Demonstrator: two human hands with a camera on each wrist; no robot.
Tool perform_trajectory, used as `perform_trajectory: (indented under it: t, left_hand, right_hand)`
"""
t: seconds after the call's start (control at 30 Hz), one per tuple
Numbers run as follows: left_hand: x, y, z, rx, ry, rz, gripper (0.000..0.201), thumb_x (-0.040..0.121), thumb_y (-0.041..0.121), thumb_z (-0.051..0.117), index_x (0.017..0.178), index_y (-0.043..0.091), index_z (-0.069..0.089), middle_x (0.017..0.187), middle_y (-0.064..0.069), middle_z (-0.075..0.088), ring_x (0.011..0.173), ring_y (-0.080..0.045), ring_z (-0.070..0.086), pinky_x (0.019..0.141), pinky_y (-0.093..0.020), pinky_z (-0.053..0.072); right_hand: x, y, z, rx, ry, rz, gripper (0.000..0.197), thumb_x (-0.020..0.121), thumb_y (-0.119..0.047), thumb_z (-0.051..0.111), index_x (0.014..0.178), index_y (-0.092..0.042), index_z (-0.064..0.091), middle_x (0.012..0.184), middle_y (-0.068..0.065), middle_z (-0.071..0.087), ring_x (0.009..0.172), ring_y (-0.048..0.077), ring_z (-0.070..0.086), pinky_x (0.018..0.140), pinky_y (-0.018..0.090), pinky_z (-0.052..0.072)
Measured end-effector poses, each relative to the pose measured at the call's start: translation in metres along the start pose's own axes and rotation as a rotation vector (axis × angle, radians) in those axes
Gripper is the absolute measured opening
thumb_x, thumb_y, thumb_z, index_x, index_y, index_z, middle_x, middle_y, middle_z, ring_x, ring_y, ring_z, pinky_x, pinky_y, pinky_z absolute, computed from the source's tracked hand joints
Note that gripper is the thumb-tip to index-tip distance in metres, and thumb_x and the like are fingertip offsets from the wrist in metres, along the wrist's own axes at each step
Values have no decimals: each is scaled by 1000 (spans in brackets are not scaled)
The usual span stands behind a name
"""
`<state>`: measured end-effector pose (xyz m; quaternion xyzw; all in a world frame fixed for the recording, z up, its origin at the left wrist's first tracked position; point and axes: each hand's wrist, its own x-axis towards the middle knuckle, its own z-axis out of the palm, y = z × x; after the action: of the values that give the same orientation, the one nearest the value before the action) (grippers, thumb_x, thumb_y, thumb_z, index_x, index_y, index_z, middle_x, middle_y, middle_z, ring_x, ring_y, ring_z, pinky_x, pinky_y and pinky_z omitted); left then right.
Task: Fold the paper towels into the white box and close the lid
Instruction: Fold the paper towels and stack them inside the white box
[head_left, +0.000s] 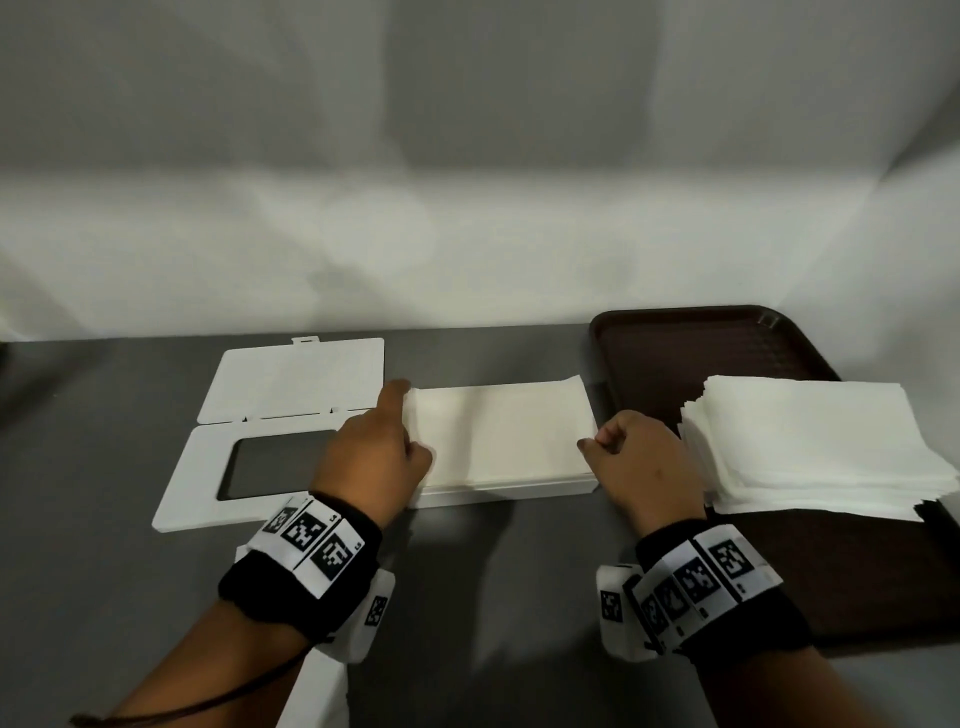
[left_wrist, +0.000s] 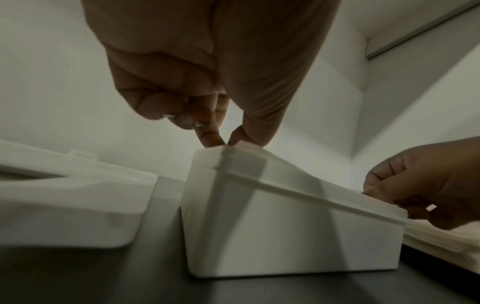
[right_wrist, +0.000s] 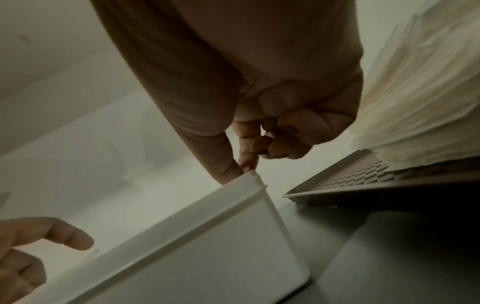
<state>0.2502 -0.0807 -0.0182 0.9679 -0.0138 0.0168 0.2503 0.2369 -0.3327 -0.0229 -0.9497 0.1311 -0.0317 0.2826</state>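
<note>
White box (head_left: 506, 488) filled with folded paper towels (head_left: 501, 436), lid (head_left: 244, 441) open at left

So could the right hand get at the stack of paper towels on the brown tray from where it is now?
Probably yes. The right hand pinches the towel's end at the white box, and the stack of paper towels lies just to its right on the brown tray with nothing between them. It would have to let go first.

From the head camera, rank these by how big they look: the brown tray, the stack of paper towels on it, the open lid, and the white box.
1. Brown tray
2. Stack of paper towels
3. Open lid and white box: too alike to rank, and the hands cover part of each.
</note>
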Motion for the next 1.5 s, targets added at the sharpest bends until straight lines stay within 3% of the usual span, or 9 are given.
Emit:
perform_trajectory:
  t: [0.37,0.6,0.67,0.8,0.93,1.03,1.17,1.33,1.5]
  left_hand:
    - [-6,-1,-1,21,-22,21,63,80,27,62,135,22,32,105,-8,60,98,-31,58,80,-38,49]
    - [-45,-17,-25,-6,102,39,38,86,29,62,121,17,53,79,-2,57,77,-25,56,67,-30,43]
    - [-62,-32,-31,-25,121,23,29,86,27,64,113,17,59,70,5,49,67,-16,51,65,-27,41]
    - [-96,-67,-37,-68,113,-59,11,85,25,66,93,23,59,79,7,50,67,-4,48,65,-23,36]
    - [-125,-103,-38,-2,11,-161,23,83,33,68,101,21,60,93,2,58,80,-15,54,74,-27,42]
    - [-140,-119,-36,89,-52,-167,42,79,41,70,111,16,60,111,-5,60,103,-24,56,86,-29,42]
    - [-155,-125,-39,117,-95,-153,54,77,45,72,120,16,57,120,-5,55,112,-25,51,93,-29,39]
    - [-162,-129,-40,195,-214,-139,49,75,46,71,113,18,58,119,-2,52,112,-25,49,95,-34,44]
    - [-163,-137,-38,181,-254,-103,49,75,44,69,115,19,56,120,-1,50,114,-25,47,94,-39,45]
  right_hand:
    - [-5,-7,-2,-25,50,-20,19,83,-28,66,80,-21,49,84,0,56,68,12,52,54,25,36]
    - [-30,-38,-3,44,91,-232,20,83,-33,69,83,-24,51,83,-6,49,72,11,49,62,25,36]
    - [-43,-53,2,85,21,-296,20,83,-34,69,81,-25,50,79,-8,48,72,9,48,63,23,34]
    - [-77,-87,20,62,-261,-400,16,85,-33,67,81,-25,54,77,-12,50,73,6,46,61,12,31]
    - [-112,-116,49,-43,-565,-517,15,85,-31,68,91,-19,62,90,-5,59,85,13,58,76,24,45]
    - [-121,-133,77,-196,-610,-557,30,85,-29,68,109,-14,60,114,5,58,106,24,58,90,30,45]
    - [-126,-153,106,-292,-604,-551,52,83,-28,70,129,-12,51,131,10,48,118,31,54,98,37,45]
    - [-134,-162,122,-343,-574,-515,56,80,-25,73,128,-9,48,133,11,47,116,36,56,95,39,48]
    - [-142,-160,128,-334,-507,-478,33,82,-18,69,111,-5,59,119,15,58,106,38,61,87,38,50]
